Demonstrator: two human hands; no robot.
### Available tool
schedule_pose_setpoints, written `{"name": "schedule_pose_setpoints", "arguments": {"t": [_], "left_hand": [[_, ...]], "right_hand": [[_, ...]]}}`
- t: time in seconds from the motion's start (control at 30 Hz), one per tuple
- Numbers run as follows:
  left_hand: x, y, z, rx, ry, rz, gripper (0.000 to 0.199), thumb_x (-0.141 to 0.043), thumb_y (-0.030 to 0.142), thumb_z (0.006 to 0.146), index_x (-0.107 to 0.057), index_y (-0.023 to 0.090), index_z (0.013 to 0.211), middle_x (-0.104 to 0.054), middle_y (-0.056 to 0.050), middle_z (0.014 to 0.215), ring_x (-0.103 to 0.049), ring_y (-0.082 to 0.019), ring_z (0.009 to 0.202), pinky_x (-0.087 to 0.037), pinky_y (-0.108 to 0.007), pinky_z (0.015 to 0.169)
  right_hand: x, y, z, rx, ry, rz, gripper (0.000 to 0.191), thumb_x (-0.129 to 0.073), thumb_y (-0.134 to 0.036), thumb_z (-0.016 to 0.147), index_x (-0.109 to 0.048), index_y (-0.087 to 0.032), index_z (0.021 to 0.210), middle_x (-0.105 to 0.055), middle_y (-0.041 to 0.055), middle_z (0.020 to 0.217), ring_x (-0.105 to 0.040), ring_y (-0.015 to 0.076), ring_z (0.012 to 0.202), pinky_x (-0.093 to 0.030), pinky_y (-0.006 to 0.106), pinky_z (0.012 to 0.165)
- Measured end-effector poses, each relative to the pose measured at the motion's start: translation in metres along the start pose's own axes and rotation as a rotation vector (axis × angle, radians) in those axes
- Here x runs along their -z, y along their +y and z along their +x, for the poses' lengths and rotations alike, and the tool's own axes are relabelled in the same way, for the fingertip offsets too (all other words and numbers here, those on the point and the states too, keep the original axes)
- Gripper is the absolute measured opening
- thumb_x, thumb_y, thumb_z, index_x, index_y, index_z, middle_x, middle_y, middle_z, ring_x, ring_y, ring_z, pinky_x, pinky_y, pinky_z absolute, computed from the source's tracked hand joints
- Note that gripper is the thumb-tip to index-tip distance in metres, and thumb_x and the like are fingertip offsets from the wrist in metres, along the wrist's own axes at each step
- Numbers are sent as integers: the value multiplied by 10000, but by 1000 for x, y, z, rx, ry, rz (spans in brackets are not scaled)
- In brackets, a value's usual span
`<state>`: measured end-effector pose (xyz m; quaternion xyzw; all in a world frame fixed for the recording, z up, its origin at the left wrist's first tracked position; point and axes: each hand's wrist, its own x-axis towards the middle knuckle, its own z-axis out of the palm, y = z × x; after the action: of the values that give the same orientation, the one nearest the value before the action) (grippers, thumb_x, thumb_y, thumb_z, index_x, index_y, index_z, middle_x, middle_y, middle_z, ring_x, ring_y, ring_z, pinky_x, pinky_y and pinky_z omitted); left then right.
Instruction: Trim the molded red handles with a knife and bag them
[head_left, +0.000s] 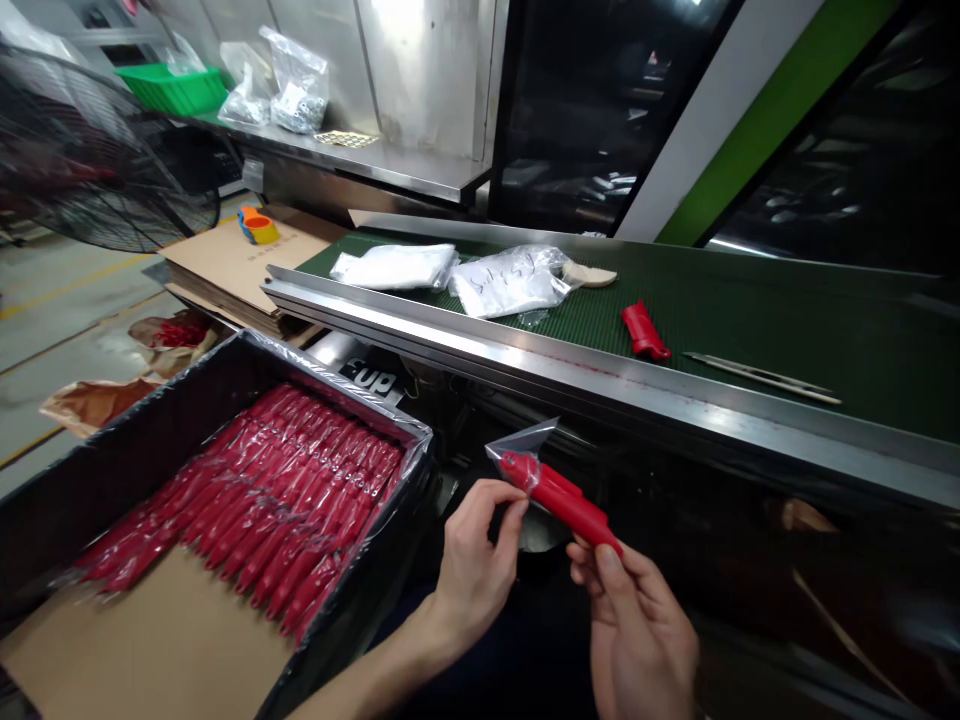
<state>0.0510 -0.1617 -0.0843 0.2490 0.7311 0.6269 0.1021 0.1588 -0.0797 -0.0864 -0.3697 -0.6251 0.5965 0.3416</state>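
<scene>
Left hand [481, 550] pinches a clear plastic bag [525, 438] partly around a long red plastic part [566, 502] the right hand [643, 625] grips; uneven tugging might split the bag

Green conveyor belt [795, 315]: near edge bounded by a raised metal rail [600, 378], to be crossed from above; open stretch offered behind the tweezers [765, 379] and right of the loose red part [643, 330]; left end obstructed by a white packet [401, 266] and a marked bag [514, 283]. Black-lined box [429, 438]: entry from above unobstructed; sideways entry barred by its walls; far portion occupied by wrapped red pieces [300, 490], near portion of cardboard [157, 640] left uncovered. Between box and left hand [480, 550]: a dark gap is left.
</scene>
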Motion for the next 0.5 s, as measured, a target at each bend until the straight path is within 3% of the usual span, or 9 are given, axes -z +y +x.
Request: {"name": "schedule_pose_setpoints", "arguments": {"t": [0.07, 0.17, 0.23, 0.37, 0.43, 0.5], "left_hand": [[-2, 3, -1, -17, -25, -6, 119, -493, 166, 945, -608, 191, 927, -617, -27, 904, -585, -137, 840, -461, -256, 780], [-2, 11, -1, -50, -40, -7, 136, -482, 167, 949, -616, 189, 939, -581, -42, 934, -566, -141, 865, -463, -260, 795], [2, 16, 0, -54, -29, 9, 153, -460, 173, 958, -612, 184, 951, -546, -56, 960, -551, -150, 896, -462, -272, 824], [7, 23, -4, -84, -67, 73, 176, -437, 175, 950, -602, 177, 888, -551, -61, 904, -549, -157, 848, -473, -274, 779], [7, 23, -9, -188, -170, 127, 116, -526, 216, 905, -616, 188, 838, -586, -48, 846, -557, -158, 788, -480, -272, 744], [10, 22, -11, -325, -286, 228, 140, -563, 284, 896, -630, 188, 821, -622, -43, 830, -568, -164, 763, -487, -293, 762]], "right_hand": [[-3, 3, -1, 27, -8, -24, 201, -530, -316, 939, -613, -147, 1012, -728, 81, 853, -704, 184, 733, -582, 317, 644], [2, 4, 4, 127, -14, -102, 178, -625, -252, 874, -670, -181, 1032, -722, 76, 975, -699, 182, 838, -585, 297, 708], [12, 2, 14, 364, -152, -243, 220, -662, -179, 823, -715, -226, 1031, -696, 67, 1089, -670, 197, 966, -576, 307, 801], [36, -3, 42, 1009, -626, -629, 434, -528, -90, 855, -633, -267, 1237, -610, 76, 1258, -570, 228, 1162, -534, 349, 919], [43, 2, 53, 1057, -730, -693, 411, -501, -173, 893, -591, -251, 1287, -590, 93, 1290, -575, 245, 1162, -547, 332, 880], [45, 13, 58, 977, -744, -675, 369, -470, -263, 933, -592, -245, 1281, -641, 91, 1208, -641, 230, 1046, -571, 284, 759]]}}
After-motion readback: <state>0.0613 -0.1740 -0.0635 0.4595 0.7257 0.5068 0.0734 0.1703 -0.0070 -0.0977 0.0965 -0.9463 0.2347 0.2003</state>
